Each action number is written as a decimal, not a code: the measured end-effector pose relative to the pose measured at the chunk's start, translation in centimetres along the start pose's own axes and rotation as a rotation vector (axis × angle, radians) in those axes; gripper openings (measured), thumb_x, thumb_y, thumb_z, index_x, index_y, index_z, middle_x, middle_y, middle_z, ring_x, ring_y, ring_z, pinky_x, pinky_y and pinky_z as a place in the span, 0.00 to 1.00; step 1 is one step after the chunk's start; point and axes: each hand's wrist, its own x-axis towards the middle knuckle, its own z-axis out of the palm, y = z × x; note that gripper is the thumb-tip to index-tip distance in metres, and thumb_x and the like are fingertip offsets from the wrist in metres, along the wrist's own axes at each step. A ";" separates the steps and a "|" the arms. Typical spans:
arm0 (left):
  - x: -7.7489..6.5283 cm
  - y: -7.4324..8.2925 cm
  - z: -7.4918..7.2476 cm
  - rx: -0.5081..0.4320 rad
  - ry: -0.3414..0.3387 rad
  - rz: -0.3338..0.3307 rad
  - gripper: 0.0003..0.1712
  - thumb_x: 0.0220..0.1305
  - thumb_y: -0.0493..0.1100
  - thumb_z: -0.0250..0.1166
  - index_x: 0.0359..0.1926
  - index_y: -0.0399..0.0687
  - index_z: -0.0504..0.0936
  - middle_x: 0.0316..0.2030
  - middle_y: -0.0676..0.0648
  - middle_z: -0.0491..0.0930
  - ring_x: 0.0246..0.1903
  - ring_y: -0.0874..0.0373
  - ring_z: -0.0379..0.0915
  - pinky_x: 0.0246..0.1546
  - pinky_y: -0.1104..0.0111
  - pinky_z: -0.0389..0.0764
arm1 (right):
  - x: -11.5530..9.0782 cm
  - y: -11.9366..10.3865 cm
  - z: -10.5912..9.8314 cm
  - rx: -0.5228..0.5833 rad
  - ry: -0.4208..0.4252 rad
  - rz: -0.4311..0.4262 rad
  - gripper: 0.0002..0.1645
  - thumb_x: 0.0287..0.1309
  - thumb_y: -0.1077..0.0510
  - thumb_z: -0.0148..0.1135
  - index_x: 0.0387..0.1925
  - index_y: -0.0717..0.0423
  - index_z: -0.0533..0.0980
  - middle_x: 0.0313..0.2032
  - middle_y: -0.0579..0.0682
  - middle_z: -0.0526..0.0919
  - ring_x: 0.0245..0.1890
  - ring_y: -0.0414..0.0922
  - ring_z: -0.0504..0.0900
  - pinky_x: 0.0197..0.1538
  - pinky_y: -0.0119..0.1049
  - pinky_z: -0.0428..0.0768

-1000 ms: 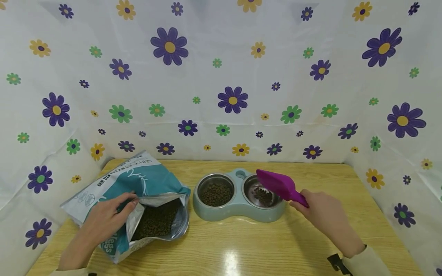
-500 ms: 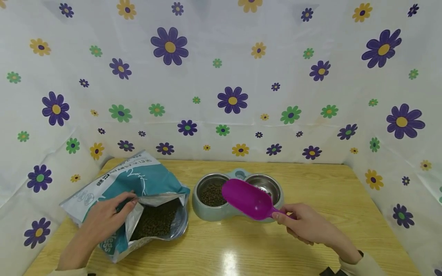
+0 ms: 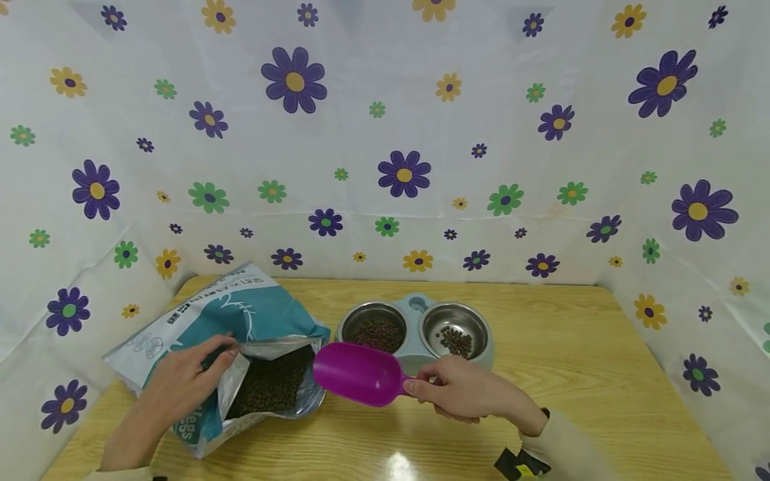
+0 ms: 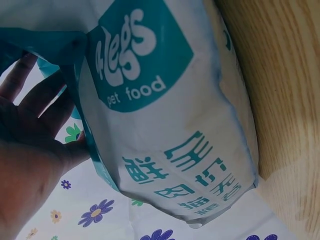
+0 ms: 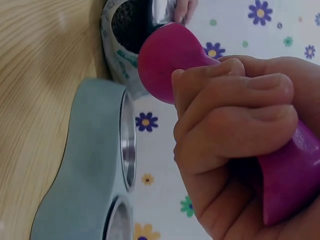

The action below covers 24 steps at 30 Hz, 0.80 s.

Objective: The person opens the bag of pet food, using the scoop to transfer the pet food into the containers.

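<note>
My left hand [image 3: 186, 377] pinches the edge of a teal and white pet food bag [image 3: 265, 314] and keeps its mouth spread; brown kibble [image 3: 273, 384] shows inside. In the left wrist view the bag's side [image 4: 150, 115] reads "pet food". My right hand [image 3: 463, 391] grips the handle of a purple scoop [image 3: 361, 374], whose bowl looks bare and reaches the bag's mouth in the head view. Behind the scoop stands a light blue double pet bowl [image 3: 415, 344]. Its left steel bowl [image 3: 375, 307] holds a layer of kibble; a small heap of kibble [image 3: 455, 342] lies in the right one.
All of this stands on a wooden table [image 3: 559, 341]. A white cloth [image 3: 355, 127] printed with flowers hangs behind and along both sides. In the right wrist view, the scoop's handle end [image 5: 295, 175] sticks out below the curled fingers.
The right hand has carried the scoop left from over the right bowl to the bag's mouth, turning it level. The right bowl's kibble now shows fully. The left hand stays on the bag.
</note>
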 end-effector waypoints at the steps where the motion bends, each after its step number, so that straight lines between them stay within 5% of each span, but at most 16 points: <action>1: 0.0 0.0 0.0 -0.002 -0.002 0.003 0.23 0.79 0.56 0.53 0.62 0.48 0.81 0.49 0.39 0.88 0.25 0.62 0.73 0.29 0.60 0.76 | 0.5 -0.3 0.3 -0.020 -0.001 0.005 0.23 0.75 0.39 0.54 0.28 0.48 0.77 0.10 0.42 0.66 0.05 0.36 0.61 0.11 0.31 0.63; 17: -0.2 0.0 0.4 0.020 0.043 0.024 0.21 0.79 0.53 0.55 0.60 0.48 0.82 0.49 0.38 0.88 0.25 0.62 0.72 0.31 0.58 0.77 | 5.3 -6.2 3.7 -0.465 0.044 0.044 0.28 0.73 0.44 0.59 0.15 0.46 0.68 0.10 0.39 0.63 0.08 0.34 0.62 0.15 0.25 0.60; 24: -0.1 -0.2 0.4 0.023 0.044 0.034 0.21 0.79 0.53 0.55 0.61 0.49 0.83 0.51 0.39 0.87 0.23 0.64 0.71 0.28 0.62 0.75 | 7.2 -8.6 3.8 -0.512 -0.043 0.189 0.28 0.72 0.43 0.60 0.17 0.50 0.70 0.08 0.43 0.67 0.04 0.37 0.65 0.12 0.28 0.67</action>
